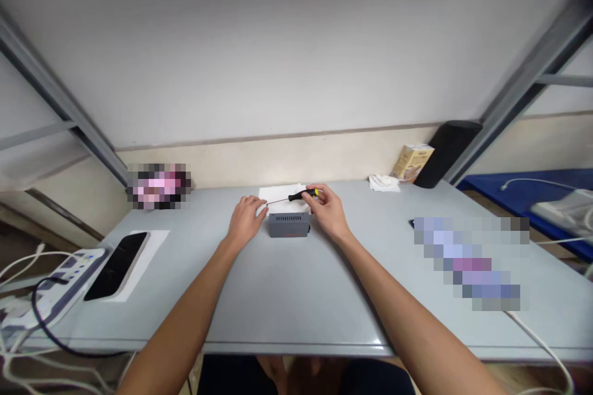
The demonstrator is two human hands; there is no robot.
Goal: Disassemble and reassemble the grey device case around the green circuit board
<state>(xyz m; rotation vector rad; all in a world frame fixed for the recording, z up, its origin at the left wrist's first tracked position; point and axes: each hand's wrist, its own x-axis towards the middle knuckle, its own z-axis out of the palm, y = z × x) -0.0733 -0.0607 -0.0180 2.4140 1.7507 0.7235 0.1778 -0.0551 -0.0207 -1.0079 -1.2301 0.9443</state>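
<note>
My right hand [330,213] grips a thin screwdriver [298,196] by its black and yellow handle. The shaft points left, nearly level, towards my left hand [245,220]. Thumb and forefinger of that hand are slightly apart beside the dark tip; whether a small part sits there is too small to tell. Between and just below both hands stands a dark grey metal box [289,226] with a row of vent slots along its upper part. White paper [281,190] lies flat behind it, partly hidden by the hands, screwdriver and box.
On the grey desk [296,296], a black phone [118,265] lies on paper at left, next to a white power strip [76,278] with cables. A crumpled tissue [384,182], a yellow carton [413,162] and a black cylinder [448,151] stand back right. Blurred items lie either side.
</note>
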